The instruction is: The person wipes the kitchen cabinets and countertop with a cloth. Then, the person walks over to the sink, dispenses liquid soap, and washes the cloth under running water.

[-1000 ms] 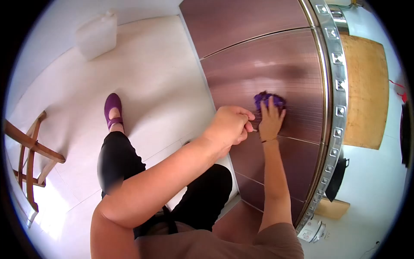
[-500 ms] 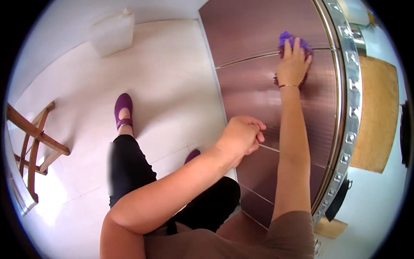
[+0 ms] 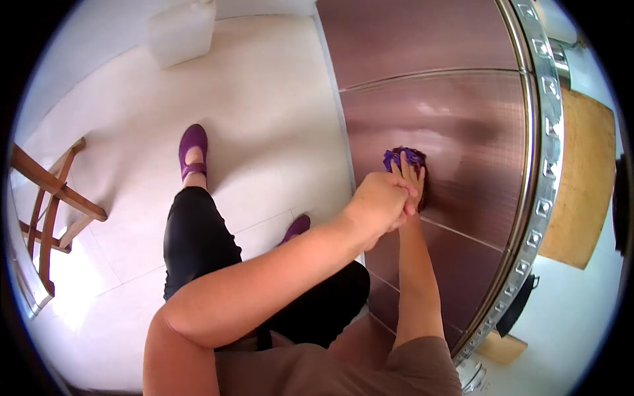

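A crumpled purple cloth (image 3: 391, 159) lies against the glossy reddish-brown cabinet front (image 3: 469, 142). My right hand (image 3: 412, 177) presses on it, fingers stretched over the cloth. Nearer to me, my left hand (image 3: 384, 203) is closed with its fingers curled and overlaps the view of my right wrist. Whatever the left hand may hold is hidden. Both arms are bare.
Along the right runs a counter edge (image 3: 543, 208) with metal studs; beyond it are a wooden board (image 3: 581, 178) and a black object (image 3: 517, 307). A wooden folding frame (image 3: 56, 191) stands left, a whitish container (image 3: 180, 34) upper left. Purple shoes (image 3: 194, 146) are on the floor.
My right hand and the cloth went up across the panel seam, then came back down closer to my left hand. My left hand remains closed. The view has shifted slightly.
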Demonstrator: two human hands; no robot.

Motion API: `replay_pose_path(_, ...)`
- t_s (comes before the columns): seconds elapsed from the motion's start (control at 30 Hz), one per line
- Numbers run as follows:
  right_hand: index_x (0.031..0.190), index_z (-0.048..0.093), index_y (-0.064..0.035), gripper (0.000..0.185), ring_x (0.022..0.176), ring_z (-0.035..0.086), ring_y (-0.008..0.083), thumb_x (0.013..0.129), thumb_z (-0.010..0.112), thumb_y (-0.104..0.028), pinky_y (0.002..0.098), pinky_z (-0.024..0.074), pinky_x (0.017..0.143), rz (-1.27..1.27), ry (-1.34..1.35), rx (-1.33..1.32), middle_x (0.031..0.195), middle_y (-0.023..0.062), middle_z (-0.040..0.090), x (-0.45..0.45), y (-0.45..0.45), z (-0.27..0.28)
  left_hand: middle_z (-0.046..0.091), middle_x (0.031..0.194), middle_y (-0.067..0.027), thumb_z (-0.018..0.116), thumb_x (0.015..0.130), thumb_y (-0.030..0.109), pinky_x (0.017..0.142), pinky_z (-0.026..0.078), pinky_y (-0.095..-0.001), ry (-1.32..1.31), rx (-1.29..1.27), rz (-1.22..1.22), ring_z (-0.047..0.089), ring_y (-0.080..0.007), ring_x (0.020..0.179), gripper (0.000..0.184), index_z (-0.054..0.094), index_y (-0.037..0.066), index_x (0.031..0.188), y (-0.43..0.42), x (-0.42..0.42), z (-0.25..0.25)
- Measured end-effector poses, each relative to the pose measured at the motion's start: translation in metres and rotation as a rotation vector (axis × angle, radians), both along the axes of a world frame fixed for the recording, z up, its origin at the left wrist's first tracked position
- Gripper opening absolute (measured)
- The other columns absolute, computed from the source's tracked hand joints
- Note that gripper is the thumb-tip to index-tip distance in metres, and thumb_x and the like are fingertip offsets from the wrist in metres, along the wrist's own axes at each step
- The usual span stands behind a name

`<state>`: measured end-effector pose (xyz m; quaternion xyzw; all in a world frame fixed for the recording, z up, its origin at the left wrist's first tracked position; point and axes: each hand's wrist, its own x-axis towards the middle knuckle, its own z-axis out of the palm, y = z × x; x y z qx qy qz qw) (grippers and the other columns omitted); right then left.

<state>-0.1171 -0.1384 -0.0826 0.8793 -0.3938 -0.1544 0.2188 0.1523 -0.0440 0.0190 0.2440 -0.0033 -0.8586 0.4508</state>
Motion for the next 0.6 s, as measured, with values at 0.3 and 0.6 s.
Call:
replay_pose_path(0.3,0.119,0.054,-0.0171,0.055,0.116,0.045,0.0247,0.067,0.057,-0.001,0.0553,0.0231,0.101,-0.021,-0.054,-0.566,0.136,0.0119,0.039,0.015,-0.006,0.175,0.052,0.067,-0.0091,0.04,0.081,-0.001,0.039,0.025,-0.025,-0.144,0.019,-0.19,0.036,-0.011,0.043,0.016,0.052,-0.004,0.092,0.021,-0.03,-0.01)
replay_pose_path(0.6,0.119,0.054,-0.0152,0.048,0.113,0.046,0.0276,0.071,0.055,-0.011,0.056,0.0286,0.096,0.079,-0.083,-0.642,0.133,0.0131,0.042,0.099,-0.118,0.106,0.053,0.066,-0.0029,0.041,0.087,0.01,0.041,0.033,-0.0209,0.008,-0.133,-0.396,0.042,-0.0071,0.046,0.02,0.054,0.0,0.098,0.054,-0.014,0.016)
